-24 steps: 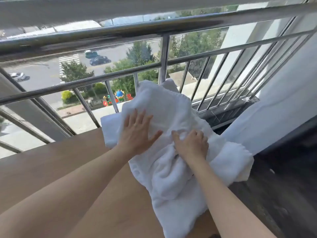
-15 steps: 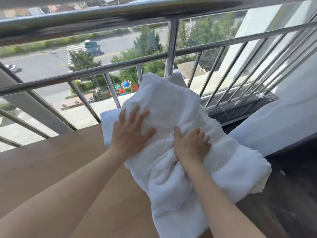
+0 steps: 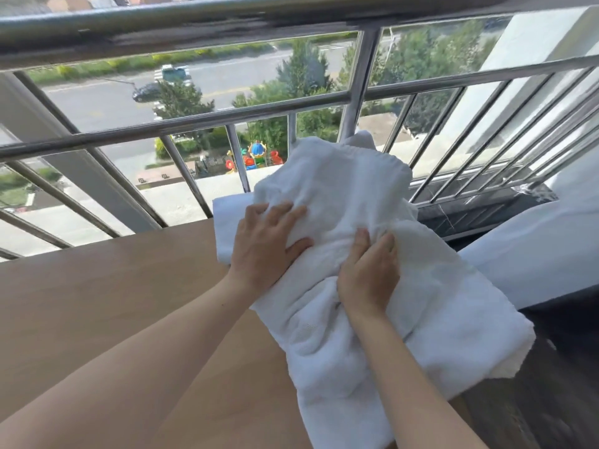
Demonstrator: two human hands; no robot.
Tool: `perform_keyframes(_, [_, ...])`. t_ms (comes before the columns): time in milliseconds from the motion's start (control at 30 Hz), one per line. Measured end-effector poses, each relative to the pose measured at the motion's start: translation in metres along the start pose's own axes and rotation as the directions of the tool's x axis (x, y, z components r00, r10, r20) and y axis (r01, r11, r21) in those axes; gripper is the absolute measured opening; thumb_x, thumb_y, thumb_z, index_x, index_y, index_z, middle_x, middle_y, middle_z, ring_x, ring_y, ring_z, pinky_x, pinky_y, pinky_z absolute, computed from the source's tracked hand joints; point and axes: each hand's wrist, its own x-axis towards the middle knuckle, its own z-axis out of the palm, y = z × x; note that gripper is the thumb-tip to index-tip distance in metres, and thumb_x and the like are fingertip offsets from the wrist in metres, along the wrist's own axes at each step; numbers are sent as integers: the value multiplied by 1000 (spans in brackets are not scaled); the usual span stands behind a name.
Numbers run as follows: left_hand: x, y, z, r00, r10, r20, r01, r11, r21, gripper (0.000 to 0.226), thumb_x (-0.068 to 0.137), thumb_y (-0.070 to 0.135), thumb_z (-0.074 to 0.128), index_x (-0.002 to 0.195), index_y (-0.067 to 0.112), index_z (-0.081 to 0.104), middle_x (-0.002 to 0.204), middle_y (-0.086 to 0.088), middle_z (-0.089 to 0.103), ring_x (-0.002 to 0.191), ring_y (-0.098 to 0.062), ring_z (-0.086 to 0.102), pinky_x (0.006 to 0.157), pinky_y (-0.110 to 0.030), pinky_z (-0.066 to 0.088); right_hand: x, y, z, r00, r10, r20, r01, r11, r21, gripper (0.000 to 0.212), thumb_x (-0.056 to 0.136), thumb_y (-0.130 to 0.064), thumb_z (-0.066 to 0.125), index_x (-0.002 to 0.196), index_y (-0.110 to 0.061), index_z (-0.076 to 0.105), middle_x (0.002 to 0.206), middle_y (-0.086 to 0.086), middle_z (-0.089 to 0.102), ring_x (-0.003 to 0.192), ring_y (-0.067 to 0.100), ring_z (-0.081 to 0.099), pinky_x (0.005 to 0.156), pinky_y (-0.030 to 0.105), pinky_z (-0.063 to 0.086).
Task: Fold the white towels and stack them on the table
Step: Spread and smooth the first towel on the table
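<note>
Left hand (image 3: 266,243), right hand (image 3: 369,275) on towel (image 3: 453,319)

Two bare hands on show: the left hand (image 3: 265,244) and the right hand (image 3: 369,277), uncovered from the fingers (image 3: 291,213) back. Behind the fingers both wrists are plain and bare as well. Further back, the left forearm (image 3: 146,367) and right forearm (image 3: 415,384) run bare to the bottom edge of the view, the left one looming broad close to the lens. On the right hand, the thumbnail (image 3: 363,233) looks short, rounded and trimmed close.
</note>
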Motion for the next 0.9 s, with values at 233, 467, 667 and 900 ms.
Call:
perform_keyframes(233, [-25, -21, -27, 991, -135, 19, 131, 910, -393, 40, 95, 31, 66, 135, 32, 61, 127, 21, 57, 114, -23, 46, 94, -26, 33, -24, -61, -11, 990, -110, 83, 86, 965, 249, 32, 106, -30, 43, 102, 0, 53, 102, 16, 63, 96, 37, 58, 79, 38, 37])
perform_keyframes(467, [-80, -65, -80, 950, -295, -106, 198, 828, -524, 37, 95, 17, 67, 131, 23, 62, 124, 7, 65, 119, -26, 59, 103, -44, 44, -66, -94, -17, 970, -124, 207, 55, 950, 309, 26, 105, -33, 43, 96, -10, 50, 101, 11, 63, 98, 35, 58, 80, 40, 41])
perform_keyframes(667, [-165, -115, -143, 880, -418, -226, 265, 827, -497, 37, 91, 18, 70, 124, 33, 65, 108, 36, 57, 101, 0, 58, 85, -27, 43, -143, -134, -4, 925, -241, 294, 160, 948, 273, 27, 106, -38, 38, 96, -14, 46, 99, 8, 60, 99, 35, 57, 70, 30, 26])
perform_keyframes(900, [-290, -191, -204, 782, -574, -244, 399, 761, -512, 34, 88, 24, 73, 120, 34, 69, 111, 14, 72, 97, -11, 65, 81, -25, 41, -274, -178, 37, 857, -322, 402, 247, 942, 227, 29, 106, -37, 39, 92, -12, 46, 96, 16, 62, 98, 40, 58, 72, 37, 31])
